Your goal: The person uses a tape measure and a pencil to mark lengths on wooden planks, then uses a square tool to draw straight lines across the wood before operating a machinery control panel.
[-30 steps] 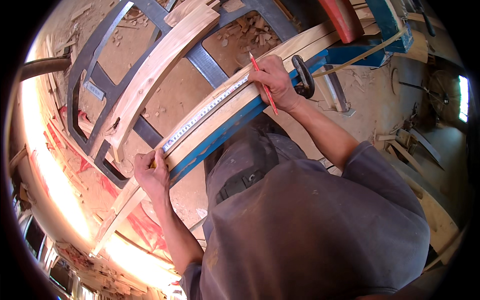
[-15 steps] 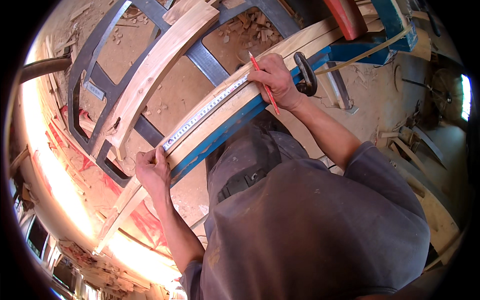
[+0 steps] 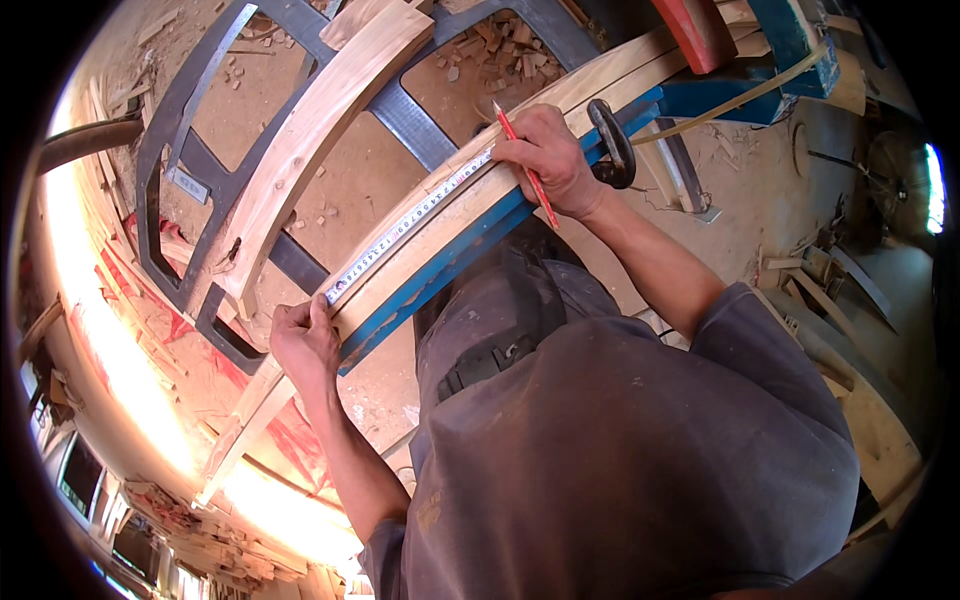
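We see little change: left hand point(image 3: 305, 345) still pins the flexible steel tape measure point(image 3: 405, 228) on the curved pale wooden rail point(image 3: 440, 225); right hand point(image 3: 550, 160) fingers stay closed on the red pencil point(image 3: 525, 165), marking ongoing.

You are working over a dark steel frame point(image 3: 402, 110) on the dusty floor point(image 3: 345, 190); two curved wooden planks point(image 3: 300, 150) and a blue beam point(image 3: 450, 265) are lying across it

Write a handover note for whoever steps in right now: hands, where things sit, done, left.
Left hand: pins the tape measure end at the lower end of the curved wooden plank.
Right hand: holds a red pencil and presses the tape onto the plank.
Plank lies on a blue frame; a black clamp sits beside the right hand.
Done: tape laid along the plank.
Left: no pencil mark visible.
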Demonstrator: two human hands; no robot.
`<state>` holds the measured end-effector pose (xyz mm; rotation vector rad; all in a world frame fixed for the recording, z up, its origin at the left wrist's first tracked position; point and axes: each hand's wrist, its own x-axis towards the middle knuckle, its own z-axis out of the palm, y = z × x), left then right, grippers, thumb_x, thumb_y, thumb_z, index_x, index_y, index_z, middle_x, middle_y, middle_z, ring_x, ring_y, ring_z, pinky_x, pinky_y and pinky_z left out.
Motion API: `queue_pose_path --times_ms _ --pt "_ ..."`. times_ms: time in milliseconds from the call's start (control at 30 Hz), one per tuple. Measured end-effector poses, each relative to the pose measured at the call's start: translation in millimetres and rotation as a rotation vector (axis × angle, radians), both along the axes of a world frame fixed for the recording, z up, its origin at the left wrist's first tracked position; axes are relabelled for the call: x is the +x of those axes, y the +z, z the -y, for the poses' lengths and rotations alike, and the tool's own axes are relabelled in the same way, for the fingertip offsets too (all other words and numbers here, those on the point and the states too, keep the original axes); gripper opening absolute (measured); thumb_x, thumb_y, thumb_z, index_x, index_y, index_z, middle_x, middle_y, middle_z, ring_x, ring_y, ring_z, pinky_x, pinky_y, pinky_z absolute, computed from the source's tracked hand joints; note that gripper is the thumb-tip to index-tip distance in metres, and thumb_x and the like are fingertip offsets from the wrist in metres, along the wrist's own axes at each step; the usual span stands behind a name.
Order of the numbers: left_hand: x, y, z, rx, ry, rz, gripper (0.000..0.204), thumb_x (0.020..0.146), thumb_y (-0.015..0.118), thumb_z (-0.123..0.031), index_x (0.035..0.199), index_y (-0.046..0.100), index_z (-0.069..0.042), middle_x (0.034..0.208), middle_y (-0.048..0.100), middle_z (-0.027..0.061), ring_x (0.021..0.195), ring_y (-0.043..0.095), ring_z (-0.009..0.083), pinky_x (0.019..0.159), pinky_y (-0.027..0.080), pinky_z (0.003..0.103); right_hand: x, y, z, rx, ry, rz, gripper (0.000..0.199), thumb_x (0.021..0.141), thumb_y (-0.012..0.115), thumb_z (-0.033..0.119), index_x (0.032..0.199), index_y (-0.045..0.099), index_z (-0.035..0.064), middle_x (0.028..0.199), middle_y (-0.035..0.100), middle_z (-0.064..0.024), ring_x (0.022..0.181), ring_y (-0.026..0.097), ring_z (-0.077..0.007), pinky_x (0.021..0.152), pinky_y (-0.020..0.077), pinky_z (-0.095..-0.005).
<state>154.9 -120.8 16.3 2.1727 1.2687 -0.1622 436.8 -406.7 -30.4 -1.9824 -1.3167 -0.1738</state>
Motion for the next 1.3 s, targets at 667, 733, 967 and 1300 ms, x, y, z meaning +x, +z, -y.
queue_pose_path --times_ms 667,733,967,1300 --pt "9.1 8.1 -3.5 -0.091 0.073 -0.051 0.032 0.098 0.078 -0.02 0.087 0.076 0.009 0.08 0.06 0.0131 0.067 0.059 0.0227 0.069 0.048 0.04 0.5 -0.1 0.7 -0.001 0.016 -0.01 0.022 0.08 0.074 0.003 0.1 0.069 0.0096 0.099 0.064 -0.009 0.099 0.063 -0.0328 0.09 0.0501 -0.0443" --pt "7.9 7.4 -3.9 -0.082 0.06 -0.036 0.032 0.098 0.078 -0.02 0.087 0.076 0.009 0.08 0.06 0.0129 0.067 0.059 0.0226 0.069 0.048 0.039 0.5 0.0 0.4 0.002 0.018 -0.011 0.022 0.08 0.074 0.003 0.1 0.069 0.0094 0.099 0.064 -0.009 0.099 0.063 -0.0328 0.09 0.0501 -0.0442" --pt "10.7 10.1 -4.1 -0.081 0.042 -0.03 0.031 0.096 0.078 -0.02 0.087 0.076 0.01 0.079 0.059 0.0134 0.069 0.058 0.0235 0.07 0.047 0.04 0.5 0.9 -0.7 0.003 0.011 -0.009 0.021 0.08 0.073 0.002 0.099 0.069 0.0091 0.097 0.064 -0.0091 0.098 0.063 -0.0327 0.09 0.0502 -0.0436" --pt "7.4 4.0 -11.8 -0.112 0.04 -0.057 0.029 0.095 0.078 -0.019 0.091 0.078 0.009 0.079 0.06 0.0138 0.072 0.058 0.0243 0.075 0.047 0.039 0.5 -0.5 -0.9 0.013 0.009 -0.013 0.021 0.079 0.073 0.002 0.099 0.069 0.0092 0.096 0.063 -0.0088 0.097 0.063 -0.0325 0.09 0.0501 -0.0435"
